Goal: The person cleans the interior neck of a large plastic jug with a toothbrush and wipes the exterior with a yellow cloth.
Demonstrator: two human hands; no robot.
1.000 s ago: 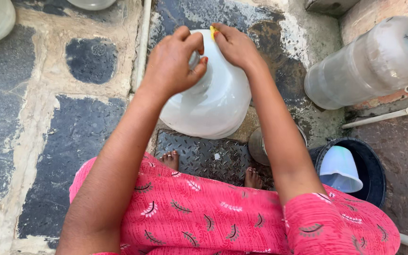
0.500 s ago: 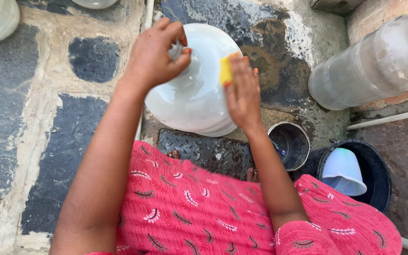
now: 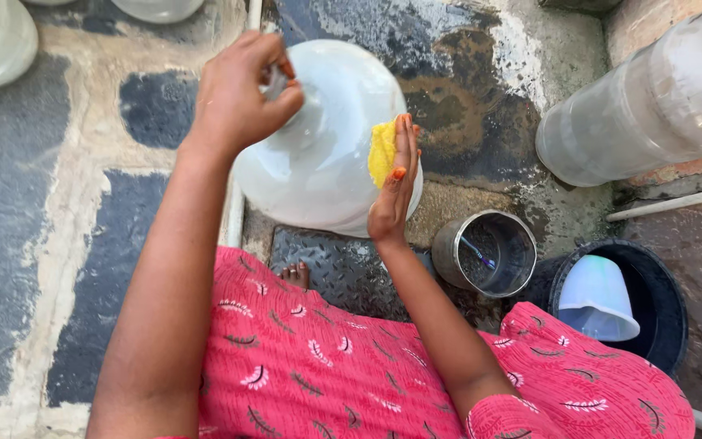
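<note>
Head view: left hand [image 3: 233,102] fingers clenched round the neck of the big translucent water jug [image 3: 327,154], which stands on the stone floor [image 3: 83,228], centre far. Right hand [image 3: 393,191] presses a yellow sponge [image 3: 382,150] flat on the jug's right side. Jug looks rigid, wet, likely slippery; neck is the best hold. Steel cup [image 3: 485,252] near right.

A steel cup [image 3: 485,252] stands beside a dark bucket [image 3: 660,317] holding a pale mug [image 3: 599,299]; another clear jug [image 3: 652,106] lies near.
</note>
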